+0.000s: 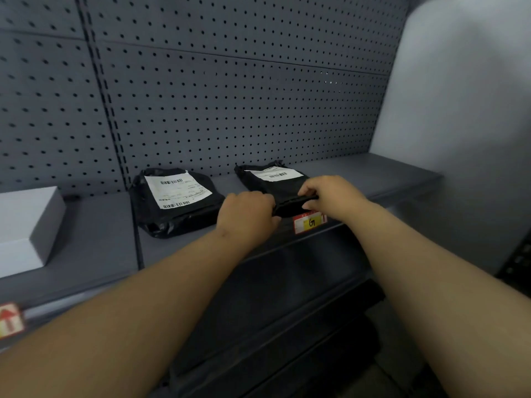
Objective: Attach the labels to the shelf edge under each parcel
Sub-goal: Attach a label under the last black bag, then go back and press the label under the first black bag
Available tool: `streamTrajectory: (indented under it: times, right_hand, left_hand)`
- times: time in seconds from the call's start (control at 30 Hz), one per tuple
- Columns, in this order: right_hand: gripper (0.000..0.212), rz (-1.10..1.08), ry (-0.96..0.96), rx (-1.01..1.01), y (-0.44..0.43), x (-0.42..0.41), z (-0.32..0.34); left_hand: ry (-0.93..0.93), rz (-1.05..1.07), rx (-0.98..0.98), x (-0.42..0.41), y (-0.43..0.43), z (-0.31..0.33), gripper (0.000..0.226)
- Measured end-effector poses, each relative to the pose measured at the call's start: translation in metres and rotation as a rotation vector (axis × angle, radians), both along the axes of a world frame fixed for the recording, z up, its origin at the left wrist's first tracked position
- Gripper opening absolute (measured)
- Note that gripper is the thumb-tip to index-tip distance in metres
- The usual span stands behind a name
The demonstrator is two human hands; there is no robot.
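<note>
Parcels sit on the grey metal shelf (359,173) before us, against a pegboard (230,96) of matte grey sheet dotted with rows of small round holes. We see two of them in crinkled, glossy black plastic. The left parcel (175,202) is a soft, lumpy rectangle lying flat, its white paper slip with barcodes facing up and turned slightly askew. The right parcel (275,182) is flatter, its long axis running from the pegboard out toward the shelf's front edge, with a white barcode slip at its far end.

Our left hand (247,216) closes over the near left corner of the right parcel, fingers curled under and hidden from us — we cannot tell just how they grip. Our right hand (330,193) holds the near right corner, its fingers pressed together on top of the plastic and the thumb below, pinching the parcel's edge. Both bare forearms reach in from the bottom of the view.

Just beneath that edge, on the shelf's front lip, is a label (310,222) — a small, smooth rectangle with a red border and a yellow field bearing a dark handwritten mark. Its long axis runs along the shelf edge, and the mark reads sideways from where we stand.

Further left a plain white box (26,225), crisp-cornered and matte, rests on the neighbouring shelf section. Another red-and-white label (10,320) shows at the far left edge, blurred.
</note>
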State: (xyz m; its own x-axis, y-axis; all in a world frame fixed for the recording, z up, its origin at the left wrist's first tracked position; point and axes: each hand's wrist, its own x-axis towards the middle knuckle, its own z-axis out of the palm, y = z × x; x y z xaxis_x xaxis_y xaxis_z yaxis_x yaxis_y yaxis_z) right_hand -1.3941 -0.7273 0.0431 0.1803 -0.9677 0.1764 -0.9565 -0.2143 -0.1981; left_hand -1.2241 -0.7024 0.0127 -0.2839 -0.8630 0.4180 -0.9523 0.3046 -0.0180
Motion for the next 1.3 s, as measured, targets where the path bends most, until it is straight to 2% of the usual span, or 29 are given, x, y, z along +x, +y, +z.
streamTrajectory:
  times: [0.37,0.6,0.73,0.87,1.03,1.3]
  right_hand:
    - [0.047,0.092,0.033,-0.119,0.056,0.084,0.018]
    - [0.050,0.195,0.005,-0.116,0.115,0.167,0.006]
    - [0.053,0.246,0.005,-0.106,0.150,0.203,0.005]
    - [0.053,0.273,-0.008,-0.104,0.186,0.243,0.010]
    - [0.055,0.326,-0.015,-0.095,0.239,0.316,0.014]
    - [0.059,0.367,-0.107,-0.069,0.345,0.468,0.007]
  left_hand:
    - [-0.063,0.206,-0.073,0.087,0.056,0.023,0.040]
    - [-0.009,0.402,-0.083,0.179,0.127,0.023,0.045]
    - [-0.075,0.501,-0.068,0.230,0.174,0.016,0.050]
    - [-0.055,0.561,-0.078,0.278,0.216,0.018,0.050]
    - [-0.065,0.609,-0.089,0.340,0.279,0.021,0.053]
    - [-0.111,0.631,-0.105,0.485,0.398,0.020,0.055]
